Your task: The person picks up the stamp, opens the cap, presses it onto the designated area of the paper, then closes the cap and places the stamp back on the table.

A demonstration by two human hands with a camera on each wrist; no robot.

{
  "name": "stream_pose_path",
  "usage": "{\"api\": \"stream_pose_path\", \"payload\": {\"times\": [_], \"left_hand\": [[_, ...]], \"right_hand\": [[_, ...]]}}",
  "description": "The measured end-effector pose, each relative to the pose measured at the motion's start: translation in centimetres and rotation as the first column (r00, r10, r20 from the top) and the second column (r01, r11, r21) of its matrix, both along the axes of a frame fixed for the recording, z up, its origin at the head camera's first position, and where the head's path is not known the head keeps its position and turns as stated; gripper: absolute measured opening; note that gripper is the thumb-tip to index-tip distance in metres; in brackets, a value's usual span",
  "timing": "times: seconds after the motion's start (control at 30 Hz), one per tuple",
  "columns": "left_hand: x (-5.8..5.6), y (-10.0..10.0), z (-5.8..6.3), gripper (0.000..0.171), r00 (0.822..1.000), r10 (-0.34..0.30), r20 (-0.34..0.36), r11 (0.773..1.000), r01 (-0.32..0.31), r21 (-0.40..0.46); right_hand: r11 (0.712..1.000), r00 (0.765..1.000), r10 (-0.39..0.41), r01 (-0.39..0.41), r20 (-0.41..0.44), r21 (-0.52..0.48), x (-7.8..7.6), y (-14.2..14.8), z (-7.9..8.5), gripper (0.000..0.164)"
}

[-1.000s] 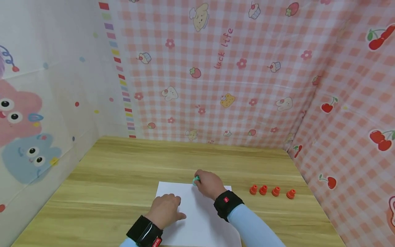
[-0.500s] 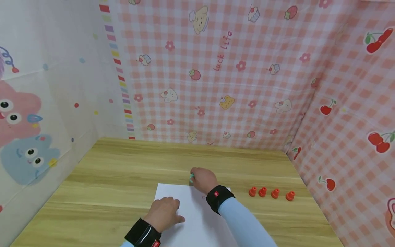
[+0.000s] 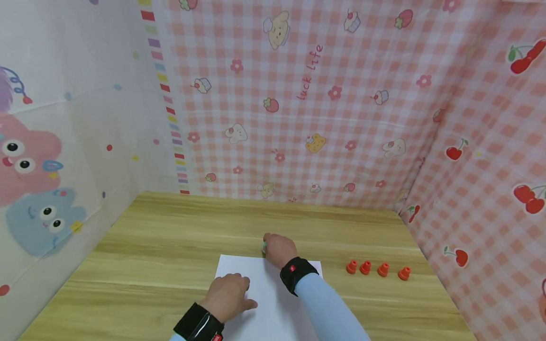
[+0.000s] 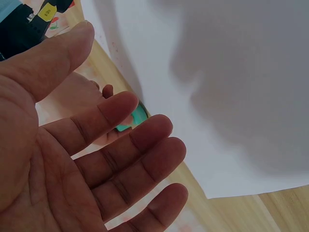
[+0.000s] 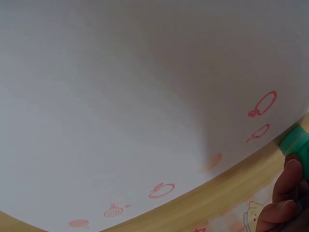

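Note:
My right hand (image 3: 280, 251) pinches a small green stamp (image 5: 296, 143) at the far edge of a white sheet of paper (image 3: 265, 312). The right wrist view has the stamp right beside the paper's border, close over the wood. Along that border run several red and pink printed marks (image 5: 264, 103), some outlined and some filled, one much fainter. My left hand (image 3: 228, 296) hovers over the paper's left side with its fingers spread and nothing in them. Seen from the left wrist, its palm (image 4: 58, 179) is bare, and part of the green stamp shows behind the fingers.
Several orange stamps (image 3: 365, 268) stand in a row on the wooden table (image 3: 128, 265), right of the paper. A pink checked cloth (image 3: 294, 118) hangs at the back, with printed cloth walls on both sides.
My right hand has shifted left along the paper's far edge with the green stamp. The left hand has stayed nearly in place, and the orange stamps have not moved.

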State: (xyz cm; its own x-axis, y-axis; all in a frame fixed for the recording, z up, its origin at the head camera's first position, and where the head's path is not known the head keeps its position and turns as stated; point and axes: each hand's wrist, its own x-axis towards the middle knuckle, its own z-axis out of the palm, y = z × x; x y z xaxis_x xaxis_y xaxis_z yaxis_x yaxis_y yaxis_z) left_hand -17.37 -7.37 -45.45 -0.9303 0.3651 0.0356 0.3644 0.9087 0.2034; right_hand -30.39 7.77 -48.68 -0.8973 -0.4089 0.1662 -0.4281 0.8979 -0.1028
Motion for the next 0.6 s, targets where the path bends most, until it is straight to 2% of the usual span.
{"api": "stream_pose_path", "payload": {"times": [0.17, 0.37, 0.6], "left_hand": [[0.07, -0.04, 0.11, 0.038, 1.0, -0.003, -0.007, 1.0, 0.003, 0.001], [0.08, -0.01, 0.27, 0.038, 1.0, -0.003, 0.012, 1.0, 0.003, -0.003], [0.11, -0.09, 0.17, 0.038, 1.0, -0.002, 0.023, 1.0, 0.002, -0.008]], "right_hand": [[1.0, 1.0, 0.017, -0.017, -0.026, 0.0, -0.11, -0.16, -0.28, 0.012], [1.0, 1.0, 0.009, -0.009, -0.014, 0.0, -0.13, -0.32, -0.29, 0.014], [1.0, 0.999, 0.014, -0.015, -0.039, -0.009, 0.33, -0.41, -0.09, 0.013]]}}
